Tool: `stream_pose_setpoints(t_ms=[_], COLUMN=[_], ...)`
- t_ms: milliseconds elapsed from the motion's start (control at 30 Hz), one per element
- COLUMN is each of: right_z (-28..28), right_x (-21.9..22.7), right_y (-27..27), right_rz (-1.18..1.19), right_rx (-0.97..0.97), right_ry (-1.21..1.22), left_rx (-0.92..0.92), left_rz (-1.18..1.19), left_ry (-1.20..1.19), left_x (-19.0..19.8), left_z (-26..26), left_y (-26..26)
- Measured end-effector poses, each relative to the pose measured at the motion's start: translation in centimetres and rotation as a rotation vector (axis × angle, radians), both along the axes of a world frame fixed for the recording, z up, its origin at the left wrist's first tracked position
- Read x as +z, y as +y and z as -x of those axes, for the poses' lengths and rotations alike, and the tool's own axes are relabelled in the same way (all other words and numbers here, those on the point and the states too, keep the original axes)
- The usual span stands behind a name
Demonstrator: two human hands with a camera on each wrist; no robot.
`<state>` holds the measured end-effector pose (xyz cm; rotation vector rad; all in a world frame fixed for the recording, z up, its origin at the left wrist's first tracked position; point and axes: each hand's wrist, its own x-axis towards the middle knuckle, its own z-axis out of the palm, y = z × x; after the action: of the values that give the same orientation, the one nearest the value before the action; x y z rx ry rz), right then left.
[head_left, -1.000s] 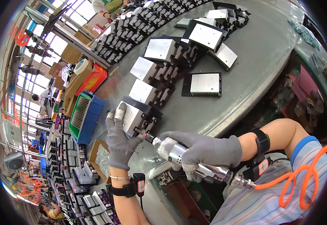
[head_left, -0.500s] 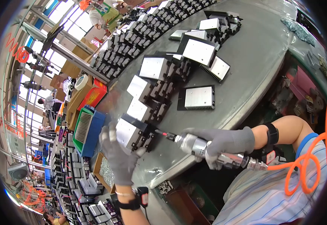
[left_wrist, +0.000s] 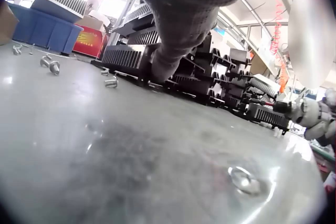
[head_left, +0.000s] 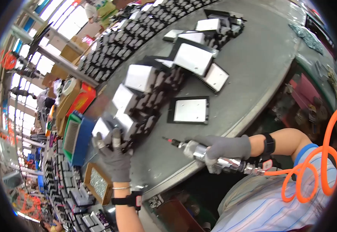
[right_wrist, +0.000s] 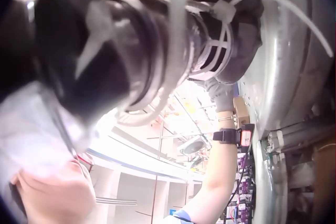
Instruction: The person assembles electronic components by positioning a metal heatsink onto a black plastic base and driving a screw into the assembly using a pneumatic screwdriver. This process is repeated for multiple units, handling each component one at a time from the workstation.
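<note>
My gloved left hand (head_left: 116,164) grips a silver-topped heat sink block (head_left: 101,129) at the near end of a row of similar blocks. Its fingers lie over the block's top; in the left wrist view a gloved digit (left_wrist: 165,69) presses at the finned side, low by the table. My gloved right hand (head_left: 226,149) holds a silver air screwdriver (head_left: 197,150), its bit pointing left above the table, apart from the blocks. An orange coiled hose (head_left: 288,172) runs from the tool's back end.
A single heat sink on a black plate (head_left: 190,110) lies right of the row. Loose screws (left_wrist: 52,65) are scattered on the grey table (head_left: 245,92). A blue bin (head_left: 84,141) and a cardboard box of screws (head_left: 99,181) stand left. More blocks (head_left: 193,58) are piled farther back.
The screwdriver has drawn back right, off the near block. My left hand lifted away from that block, then took hold of it and shifted it up and left in the head view.
</note>
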<state>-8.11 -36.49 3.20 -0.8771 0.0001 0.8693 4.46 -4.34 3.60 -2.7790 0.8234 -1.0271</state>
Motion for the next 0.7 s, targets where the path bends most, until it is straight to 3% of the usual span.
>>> stream_pose_setpoints(t_ms=[67,133,200,233,267,400,567,700], right_z=[0.3,0.8,1.5,2.0,2.4,3.7,5.4,5.3], right_x=[0.0,-0.5,-0.4,0.1,-0.1,-1.5,-2.2,-1.3], right_y=[-0.6,-1.5,-2.6,-3.4,-4.0,-4.9,-6.2,-7.4], right_rz=[0.019,0.050,0.056,0.055,0.061,0.128,0.231,0.193], right_rx=[0.014,0.033,0.059,0.059,0.046,0.021,0.059,0.095], right_ry=[-0.039,-0.045,-0.068,-0.042,-0.035,-0.028,-0.154,-0.038], left_rx=[-0.043,0.052,0.344,0.134,0.121,-0.173,-0.106,0.055], left_rz=[0.076,-0.018,-0.036,0.086,0.090,0.435,0.208,0.125], left_ry=[0.070,0.104,0.153,-0.011,-0.004,0.524,0.596,0.590], left_x=[-0.7,1.7,4.5,3.6,2.6,2.4,-1.6,-1.0], left_z=[-0.9,1.0,4.4,4.8,4.9,7.5,5.0,6.0], left_y=[0.6,-1.3,-5.0,-5.0,-5.6,-14.4,-21.3,-19.6])
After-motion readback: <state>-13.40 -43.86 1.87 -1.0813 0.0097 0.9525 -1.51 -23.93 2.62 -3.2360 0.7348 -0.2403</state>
